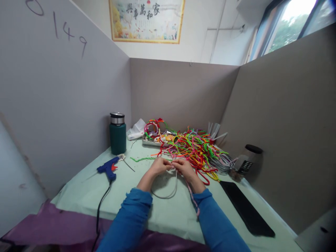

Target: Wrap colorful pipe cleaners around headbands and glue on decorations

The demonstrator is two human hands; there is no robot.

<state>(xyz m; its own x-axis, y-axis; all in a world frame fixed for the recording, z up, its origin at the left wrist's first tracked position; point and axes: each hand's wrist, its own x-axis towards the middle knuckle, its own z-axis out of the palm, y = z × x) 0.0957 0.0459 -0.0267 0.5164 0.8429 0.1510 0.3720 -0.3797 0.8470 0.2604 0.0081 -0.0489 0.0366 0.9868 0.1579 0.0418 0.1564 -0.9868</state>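
Observation:
Both hands meet over the middle of the table, fingertips pinched close together. Beneath them hangs a thin grey hoop, its top running up into the fingers. My left hand is closed on the hoop's upper part. My right hand pinches at the same spot, and a fuzzy pink pipe cleaner trails from under it along the right wrist. The fingers hide how the pipe cleaner meets the hoop. Just beyond the hands lies a green pipe cleaner.
A large pile of coloured pipe cleaners and a metal tray lie behind my hands. To the left are a blue glue gun with its cord and a green bottle. A black flat object and a clear jar are right.

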